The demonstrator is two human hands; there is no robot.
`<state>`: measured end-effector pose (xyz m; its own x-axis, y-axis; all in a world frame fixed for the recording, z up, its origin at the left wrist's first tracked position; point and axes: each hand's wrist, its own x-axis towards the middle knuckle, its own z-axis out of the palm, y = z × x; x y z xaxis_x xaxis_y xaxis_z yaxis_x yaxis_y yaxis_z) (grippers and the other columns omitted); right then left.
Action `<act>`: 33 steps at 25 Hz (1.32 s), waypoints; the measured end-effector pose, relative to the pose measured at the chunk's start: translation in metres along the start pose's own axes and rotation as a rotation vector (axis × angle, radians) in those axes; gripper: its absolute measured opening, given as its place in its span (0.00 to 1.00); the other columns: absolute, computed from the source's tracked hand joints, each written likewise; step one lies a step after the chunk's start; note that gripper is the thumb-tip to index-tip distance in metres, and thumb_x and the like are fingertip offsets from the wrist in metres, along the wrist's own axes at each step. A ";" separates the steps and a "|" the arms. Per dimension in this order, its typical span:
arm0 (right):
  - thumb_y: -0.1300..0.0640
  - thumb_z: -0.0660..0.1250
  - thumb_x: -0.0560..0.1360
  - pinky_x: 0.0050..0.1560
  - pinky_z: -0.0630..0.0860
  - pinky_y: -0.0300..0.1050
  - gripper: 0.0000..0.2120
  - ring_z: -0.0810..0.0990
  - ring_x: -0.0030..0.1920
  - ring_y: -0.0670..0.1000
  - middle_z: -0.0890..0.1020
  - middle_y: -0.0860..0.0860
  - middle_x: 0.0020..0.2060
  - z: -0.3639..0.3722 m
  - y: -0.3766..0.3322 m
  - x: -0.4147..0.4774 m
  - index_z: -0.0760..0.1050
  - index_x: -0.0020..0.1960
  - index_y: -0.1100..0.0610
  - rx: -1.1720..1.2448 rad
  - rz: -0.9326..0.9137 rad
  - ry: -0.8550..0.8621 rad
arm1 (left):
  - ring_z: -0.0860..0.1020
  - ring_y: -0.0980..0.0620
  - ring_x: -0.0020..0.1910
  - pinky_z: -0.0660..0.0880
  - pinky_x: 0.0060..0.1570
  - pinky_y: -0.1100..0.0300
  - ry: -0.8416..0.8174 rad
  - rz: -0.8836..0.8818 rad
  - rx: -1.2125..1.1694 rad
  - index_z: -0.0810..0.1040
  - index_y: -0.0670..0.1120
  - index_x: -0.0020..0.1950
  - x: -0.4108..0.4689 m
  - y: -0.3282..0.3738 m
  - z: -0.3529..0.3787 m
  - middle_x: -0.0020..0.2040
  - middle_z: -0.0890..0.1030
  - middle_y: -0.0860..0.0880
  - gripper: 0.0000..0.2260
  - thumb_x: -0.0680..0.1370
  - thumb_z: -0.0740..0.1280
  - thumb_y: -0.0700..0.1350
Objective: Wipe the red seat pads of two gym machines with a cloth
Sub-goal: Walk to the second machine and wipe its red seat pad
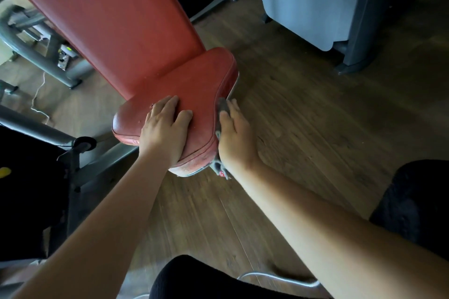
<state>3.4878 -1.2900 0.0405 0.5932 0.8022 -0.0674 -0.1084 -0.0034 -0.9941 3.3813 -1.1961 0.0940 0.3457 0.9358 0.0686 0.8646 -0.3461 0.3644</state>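
- The seat [201,80] sat left of centre, at the foot of the long back pad [116,12].
- The left hand [165,128] lay flat on the seat's near top, fingers straight, grasping nothing.
- The right hand [234,136] pressed a grey cloth [222,107] against the seat's right side. Its fingers were laid out rather than curled, and a tail of cloth hung near the wrist.
- Flat pressure alone held the cloth, so a quick stroke could probably let it slip and drop to the floor [303,128].
- A metal rim [233,87] ran under that right edge, where fingertips could scrape or the cloth could snag.
- The loose tail might catch on the rim's near corner.
- Weight leaned through the left hand could slide off the worn near edge.
- Whether the top was clean could not be told, so patches might be missed.
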 end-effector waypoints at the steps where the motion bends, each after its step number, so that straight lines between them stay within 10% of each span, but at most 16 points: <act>1: 0.55 0.52 0.86 0.77 0.52 0.37 0.23 0.56 0.81 0.48 0.60 0.51 0.81 0.000 -0.003 0.010 0.62 0.80 0.56 0.001 0.037 0.017 | 0.63 0.49 0.78 0.59 0.76 0.48 0.001 0.004 0.002 0.68 0.54 0.79 -0.001 0.001 0.000 0.79 0.67 0.55 0.31 0.76 0.54 0.62; 19: 0.46 0.49 0.81 0.77 0.64 0.55 0.28 0.68 0.76 0.54 0.71 0.55 0.76 0.005 -0.006 0.014 0.68 0.76 0.54 -0.064 0.055 0.004 | 0.63 0.49 0.77 0.60 0.75 0.49 0.027 -0.006 0.014 0.69 0.54 0.78 -0.001 0.000 -0.001 0.78 0.68 0.55 0.26 0.80 0.58 0.58; 25: 0.55 0.55 0.84 0.63 0.72 0.40 0.17 0.79 0.59 0.43 0.82 0.48 0.61 -0.007 -0.003 -0.025 0.75 0.68 0.55 -0.050 -0.031 -0.015 | 0.63 0.49 0.78 0.61 0.75 0.48 0.006 -0.006 0.009 0.69 0.52 0.78 -0.006 0.004 -0.004 0.78 0.68 0.54 0.27 0.80 0.59 0.59; 33: 0.52 0.58 0.84 0.66 0.75 0.48 0.17 0.80 0.63 0.53 0.83 0.53 0.62 -0.043 -0.051 -0.002 0.78 0.68 0.56 -0.232 -0.152 -0.035 | 0.71 0.43 0.71 0.69 0.69 0.49 -0.049 -0.003 0.034 0.75 0.49 0.73 -0.026 0.032 -0.032 0.73 0.74 0.47 0.24 0.81 0.62 0.60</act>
<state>3.5264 -1.3168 0.0874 0.5602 0.8242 0.0831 0.1680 -0.0148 -0.9857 3.3884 -1.2292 0.1335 0.3596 0.9328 0.0214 0.8775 -0.3459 0.3323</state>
